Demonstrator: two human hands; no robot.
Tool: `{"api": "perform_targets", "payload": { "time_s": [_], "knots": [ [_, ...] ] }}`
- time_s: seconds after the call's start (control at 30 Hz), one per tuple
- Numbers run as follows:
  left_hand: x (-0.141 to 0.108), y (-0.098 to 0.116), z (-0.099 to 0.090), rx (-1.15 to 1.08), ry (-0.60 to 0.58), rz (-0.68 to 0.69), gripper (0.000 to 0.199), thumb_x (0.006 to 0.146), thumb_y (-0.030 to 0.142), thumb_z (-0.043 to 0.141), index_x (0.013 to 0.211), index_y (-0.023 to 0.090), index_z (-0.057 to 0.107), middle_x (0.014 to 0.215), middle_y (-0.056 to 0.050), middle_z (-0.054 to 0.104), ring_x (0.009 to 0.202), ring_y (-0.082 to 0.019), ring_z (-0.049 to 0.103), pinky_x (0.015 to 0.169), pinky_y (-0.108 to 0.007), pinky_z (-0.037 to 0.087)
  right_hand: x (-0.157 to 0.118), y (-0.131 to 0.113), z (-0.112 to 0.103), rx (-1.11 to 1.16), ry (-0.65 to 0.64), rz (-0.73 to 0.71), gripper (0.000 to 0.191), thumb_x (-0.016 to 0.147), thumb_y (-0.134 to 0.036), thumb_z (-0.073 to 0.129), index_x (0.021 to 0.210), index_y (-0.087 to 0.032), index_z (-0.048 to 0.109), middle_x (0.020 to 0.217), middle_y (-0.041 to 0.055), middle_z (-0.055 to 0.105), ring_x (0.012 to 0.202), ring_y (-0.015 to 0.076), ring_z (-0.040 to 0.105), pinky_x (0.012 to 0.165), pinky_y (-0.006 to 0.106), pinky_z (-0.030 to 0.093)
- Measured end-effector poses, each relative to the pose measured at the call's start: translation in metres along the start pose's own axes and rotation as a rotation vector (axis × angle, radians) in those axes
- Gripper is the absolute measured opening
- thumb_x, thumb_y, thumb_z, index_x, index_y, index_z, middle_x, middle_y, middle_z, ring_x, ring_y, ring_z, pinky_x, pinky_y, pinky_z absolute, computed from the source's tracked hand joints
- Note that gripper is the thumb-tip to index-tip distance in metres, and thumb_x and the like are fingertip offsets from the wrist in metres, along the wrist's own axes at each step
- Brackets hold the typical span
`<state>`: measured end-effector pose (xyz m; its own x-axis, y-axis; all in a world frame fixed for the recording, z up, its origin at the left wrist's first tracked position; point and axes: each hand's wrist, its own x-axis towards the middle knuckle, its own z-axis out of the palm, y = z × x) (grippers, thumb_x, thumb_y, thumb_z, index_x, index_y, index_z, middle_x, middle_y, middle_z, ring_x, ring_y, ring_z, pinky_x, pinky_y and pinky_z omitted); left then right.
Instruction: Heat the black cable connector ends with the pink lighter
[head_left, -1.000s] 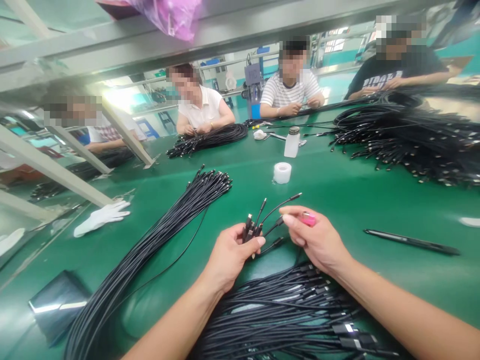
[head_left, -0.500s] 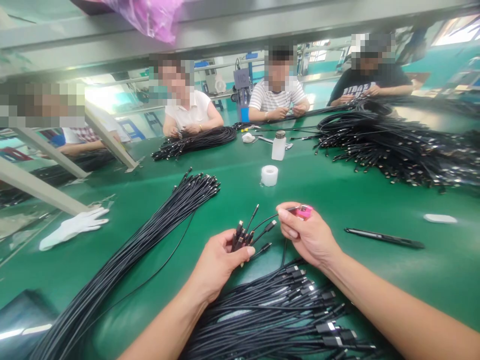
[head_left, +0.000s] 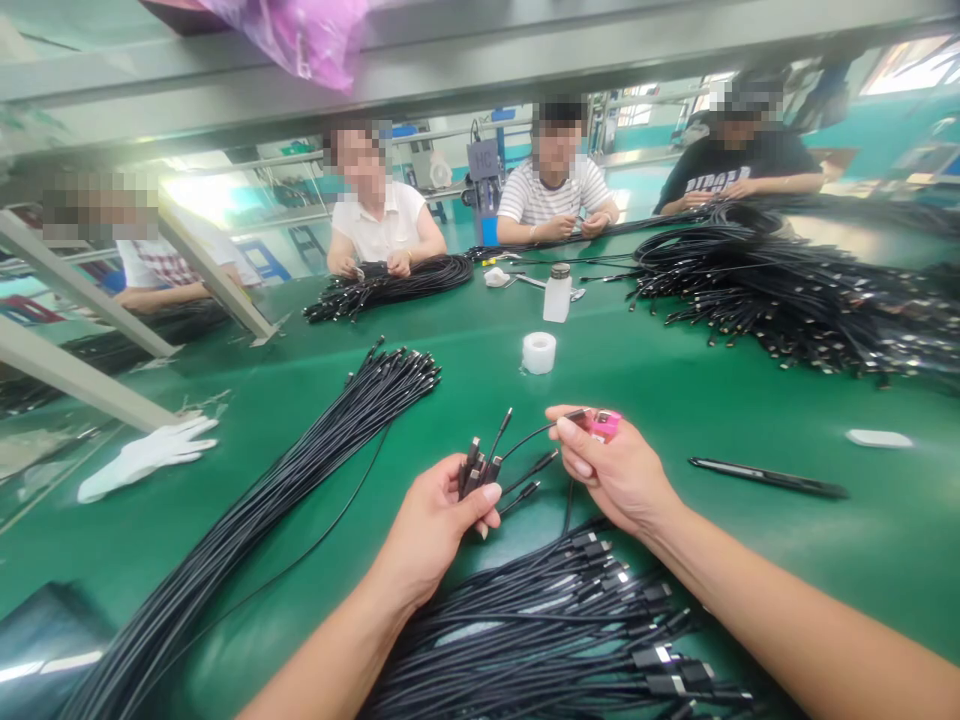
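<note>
My left hand (head_left: pixel 435 530) grips a small bunch of thin black cables (head_left: pixel 474 470), their connector ends sticking up above my fingers. My right hand (head_left: pixel 611 470) is shut on a pink lighter (head_left: pixel 604 426), and one cable from the bunch reaches its fingertips. Its end is hidden there. Two more cable ends fan out loose between my hands. Just below my hands lies a large heap of black cables (head_left: pixel 540 630) with metal-tipped connectors. A long bundle of the same cable (head_left: pixel 262 500) runs diagonally to the left of my left hand.
A black pen (head_left: pixel 769 477) lies right of my right hand. Ahead on the green mat stand a white tape roll (head_left: pixel 539 352) and a small bottle (head_left: pixel 557 293). A white glove (head_left: pixel 146 460) lies left. Several seated co-workers handle cables behind a large cable pile (head_left: pixel 780 295).
My view has shifted slightly since the oldest frame. My left hand has turned and lowered the cable bunch a little, and my right hand has moved slightly left with the lighter.
</note>
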<state>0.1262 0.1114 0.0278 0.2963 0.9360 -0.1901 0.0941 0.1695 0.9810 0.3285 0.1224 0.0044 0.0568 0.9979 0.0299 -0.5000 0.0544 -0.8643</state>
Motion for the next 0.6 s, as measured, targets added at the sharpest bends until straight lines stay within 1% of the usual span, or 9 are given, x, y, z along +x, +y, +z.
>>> {"api": "perform_targets", "payload": {
  "time_s": [0.07, 0.13, 0.23, 0.4, 0.6],
  "knots": [
    [-0.0004, 0.0005, 0.0003, 0.010, -0.023, -0.005, 0.025, 0.081, 0.034, 0.069, 0.085, 0.015, 0.053, 0.061, 0.000, 0.061, 0.056, -0.010, 0.053, 0.056, -0.022, 0.043, 0.0007, -0.0006, 0.0005, -0.009, 0.025, 0.000, 0.027, 0.075, -0.032, 0.080, 0.092, -0.014, 0.071, 0.079, 0.0033, 0.064, 0.046, 0.0030, 0.037, 0.043, 0.022, 0.019],
    [-0.0006, 0.0006, 0.0004, 0.020, -0.044, -0.012, 0.025, 0.082, 0.034, 0.068, 0.085, 0.015, 0.052, 0.060, 0.000, 0.062, 0.055, -0.010, 0.053, 0.056, -0.022, 0.043, 0.0012, -0.0008, 0.0006, -0.015, 0.036, 0.003, 0.025, 0.075, -0.033, 0.080, 0.081, -0.013, 0.068, 0.074, 0.0027, 0.063, 0.045, 0.0027, 0.037, 0.043, 0.022, 0.019],
    [-0.0012, 0.0003, 0.0006, 0.033, -0.058, -0.016, 0.026, 0.082, 0.035, 0.067, 0.085, 0.015, 0.051, 0.060, -0.001, 0.062, 0.055, -0.010, 0.053, 0.056, -0.022, 0.043, 0.0011, -0.0011, 0.0007, -0.019, 0.037, 0.006, 0.029, 0.076, -0.034, 0.080, 0.070, -0.013, 0.060, 0.065, -0.0003, 0.059, 0.044, 0.0025, 0.037, 0.042, 0.021, 0.020],
    [-0.0010, -0.0014, 0.0000, 0.015, -0.031, -0.007, 0.026, 0.082, 0.035, 0.068, 0.089, 0.015, 0.054, 0.064, 0.000, 0.061, 0.058, -0.011, 0.054, 0.057, -0.023, 0.044, 0.0015, -0.0019, 0.0022, -0.015, 0.023, 0.008, 0.034, 0.076, -0.034, 0.080, 0.067, -0.014, 0.054, 0.058, -0.0037, 0.051, 0.044, 0.0027, 0.036, 0.043, 0.020, 0.021],
    [0.0017, -0.0057, -0.0021, 0.018, 0.062, 0.019, 0.023, 0.078, 0.030, 0.073, 0.089, 0.014, 0.060, 0.072, 0.001, 0.063, 0.067, -0.010, 0.056, 0.068, -0.023, 0.046, 0.0027, -0.0001, 0.0019, -0.015, 0.020, 0.028, 0.041, 0.074, -0.034, 0.081, 0.065, -0.016, 0.046, 0.055, -0.0075, 0.040, 0.045, 0.0028, 0.031, 0.043, 0.021, 0.019]
  ]
}}
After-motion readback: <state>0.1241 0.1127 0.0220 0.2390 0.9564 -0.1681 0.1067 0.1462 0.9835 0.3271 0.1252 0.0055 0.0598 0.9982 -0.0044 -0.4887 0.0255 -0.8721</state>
